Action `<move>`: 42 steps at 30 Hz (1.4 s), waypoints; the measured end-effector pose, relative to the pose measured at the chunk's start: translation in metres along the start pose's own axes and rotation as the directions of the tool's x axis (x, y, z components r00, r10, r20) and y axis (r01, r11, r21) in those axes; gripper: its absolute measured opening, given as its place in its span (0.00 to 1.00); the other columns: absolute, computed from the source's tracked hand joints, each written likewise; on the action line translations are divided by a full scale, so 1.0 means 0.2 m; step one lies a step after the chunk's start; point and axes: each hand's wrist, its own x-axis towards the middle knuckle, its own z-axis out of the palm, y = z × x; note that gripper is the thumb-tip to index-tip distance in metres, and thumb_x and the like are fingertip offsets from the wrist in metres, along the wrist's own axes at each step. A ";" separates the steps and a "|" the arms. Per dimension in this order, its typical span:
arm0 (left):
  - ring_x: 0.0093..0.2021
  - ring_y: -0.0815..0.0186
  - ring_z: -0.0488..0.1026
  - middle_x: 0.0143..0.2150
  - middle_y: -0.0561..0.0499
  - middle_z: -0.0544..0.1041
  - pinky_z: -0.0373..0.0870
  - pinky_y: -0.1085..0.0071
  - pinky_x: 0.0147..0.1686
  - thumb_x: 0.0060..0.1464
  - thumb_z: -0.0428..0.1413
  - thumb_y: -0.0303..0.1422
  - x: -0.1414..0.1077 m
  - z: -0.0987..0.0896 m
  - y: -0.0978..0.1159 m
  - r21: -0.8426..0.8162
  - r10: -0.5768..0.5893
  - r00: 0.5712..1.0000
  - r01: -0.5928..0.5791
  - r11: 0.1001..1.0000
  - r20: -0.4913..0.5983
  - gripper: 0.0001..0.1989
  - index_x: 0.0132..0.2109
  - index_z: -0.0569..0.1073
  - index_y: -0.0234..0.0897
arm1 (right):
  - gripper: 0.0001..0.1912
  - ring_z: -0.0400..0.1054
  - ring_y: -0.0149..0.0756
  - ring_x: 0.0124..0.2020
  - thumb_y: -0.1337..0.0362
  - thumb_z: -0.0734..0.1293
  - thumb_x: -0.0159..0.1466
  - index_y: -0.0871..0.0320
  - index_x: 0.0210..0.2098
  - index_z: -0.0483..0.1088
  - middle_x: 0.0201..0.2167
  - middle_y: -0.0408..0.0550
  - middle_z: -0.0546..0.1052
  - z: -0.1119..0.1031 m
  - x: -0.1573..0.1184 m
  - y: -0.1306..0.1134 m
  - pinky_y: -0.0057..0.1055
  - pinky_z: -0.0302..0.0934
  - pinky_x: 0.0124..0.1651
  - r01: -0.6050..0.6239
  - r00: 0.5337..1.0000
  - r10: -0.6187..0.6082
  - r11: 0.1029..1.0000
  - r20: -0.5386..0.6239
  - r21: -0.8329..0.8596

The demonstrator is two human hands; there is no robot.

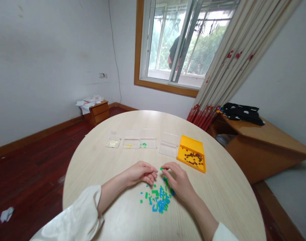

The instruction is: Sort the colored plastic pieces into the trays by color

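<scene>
Between the thumb and finger of my right hand is a small green piece, pinched above the table. My left hand hovers just left of it, fingers curled in and thumb near the fingertips; whether anything is inside cannot be made out. Below both hands lies a loose pile of small blue and green pieces. Beyond them stands a clear box with several green pieces, joined on its left by a clear box with yellow bits.
A yellow open case with dark brown pieces stands at the right of the round table. Left of it is a clear open box. A small clear tray with pale bits sits far left. A wooden cabinet stands beyond the table's right edge.
</scene>
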 end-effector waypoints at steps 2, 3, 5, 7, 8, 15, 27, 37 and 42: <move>0.23 0.70 0.73 0.27 0.45 0.76 0.71 0.73 0.27 0.49 0.58 0.30 -0.01 0.01 0.00 -0.027 -0.031 0.999 0.032 0.999 0.020 0.10 0.35 0.74 0.23 | 0.07 0.67 0.41 0.38 0.65 0.61 0.62 0.56 0.34 0.70 0.33 0.50 0.75 0.01 0.00 0.00 0.39 0.61 0.43 0.026 1.000 -0.026 1.000 -0.015 0.006; 0.24 0.69 0.74 0.27 0.44 0.76 0.72 0.72 0.29 0.50 0.57 0.29 -0.01 0.01 0.00 -0.036 -0.040 0.999 0.041 0.998 0.030 0.09 0.35 0.75 0.23 | 0.07 0.67 0.41 0.38 0.65 0.61 0.62 0.56 0.34 0.71 0.33 0.50 0.75 0.02 0.00 -0.01 0.39 0.61 0.43 0.035 0.999 -0.034 0.999 -0.018 0.006; 0.24 0.68 0.75 0.27 0.42 0.77 0.72 0.72 0.30 0.52 0.56 0.28 -0.01 0.02 -0.01 -0.054 -0.054 0.997 0.057 0.997 0.052 0.09 0.33 0.75 0.22 | 0.07 0.67 0.41 0.39 0.65 0.62 0.62 0.56 0.35 0.71 0.33 0.50 0.76 0.03 -0.01 -0.01 0.39 0.62 0.43 0.040 0.999 -0.040 0.999 -0.018 0.005; 0.24 0.68 0.75 0.27 0.41 0.77 0.73 0.72 0.31 0.53 0.55 0.28 0.00 0.02 -0.02 -0.073 -0.068 0.995 0.073 0.995 0.070 0.10 0.32 0.75 0.22 | 0.07 0.68 0.40 0.39 0.64 0.62 0.62 0.56 0.37 0.72 0.34 0.51 0.76 0.04 -0.01 -0.01 0.39 0.62 0.43 0.039 0.999 -0.039 0.999 -0.017 0.004; 0.24 0.68 0.75 0.28 0.41 0.77 0.73 0.72 0.31 0.53 0.54 0.28 0.00 0.02 -0.03 -0.082 -0.072 0.995 0.078 0.994 0.074 0.10 0.32 0.75 0.22 | 0.08 0.68 0.40 0.39 0.64 0.62 0.62 0.57 0.38 0.72 0.34 0.51 0.76 0.04 -0.01 -0.01 0.39 0.62 0.43 0.039 0.999 -0.039 0.999 -0.018 0.005; 0.23 0.70 0.74 0.26 0.44 0.76 0.72 0.74 0.26 0.52 0.56 0.26 0.01 0.00 -0.02 -0.095 -0.025 1.000 0.027 0.995 0.016 0.07 0.33 0.74 0.23 | 0.09 0.68 0.39 0.37 0.64 0.60 0.62 0.58 0.34 0.71 0.33 0.50 0.76 -0.04 0.01 0.02 0.37 0.61 0.43 -0.052 0.999 0.053 0.993 0.004 -0.103; 0.17 0.75 0.67 0.22 0.50 0.72 0.66 0.79 0.17 0.51 0.57 0.26 0.03 -0.01 -0.01 -0.054 0.035 0.997 -0.039 0.998 -0.073 0.05 0.30 0.71 0.26 | 0.05 0.66 0.34 0.27 0.63 0.67 0.54 0.57 0.30 0.73 0.25 0.44 0.73 -0.08 -0.01 0.04 0.28 0.56 0.29 -0.187 0.926 0.244 0.959 0.287 -0.212; 0.23 0.68 0.73 0.25 0.45 0.74 0.72 0.69 0.30 0.47 0.57 0.27 0.03 -0.03 -0.03 -0.133 0.036 0.998 -0.041 0.990 -0.043 0.06 0.29 0.72 0.25 | 0.04 0.64 0.32 0.24 0.66 0.65 0.55 0.59 0.25 0.71 0.21 0.42 0.70 -0.07 0.00 0.04 0.27 0.55 0.27 -0.287 0.910 0.301 0.953 0.285 -0.092; 0.27 0.66 0.75 0.27 0.42 0.76 0.72 0.68 0.36 0.51 0.52 0.26 0.02 0.00 -0.01 -0.154 -0.037 0.999 0.033 0.988 -0.020 0.08 0.32 0.73 0.24 | 0.09 0.66 0.34 0.26 0.60 0.64 0.56 0.59 0.26 0.71 0.23 0.45 0.73 -0.07 0.02 0.01 0.29 0.59 0.30 -0.277 0.959 0.266 0.954 0.102 0.113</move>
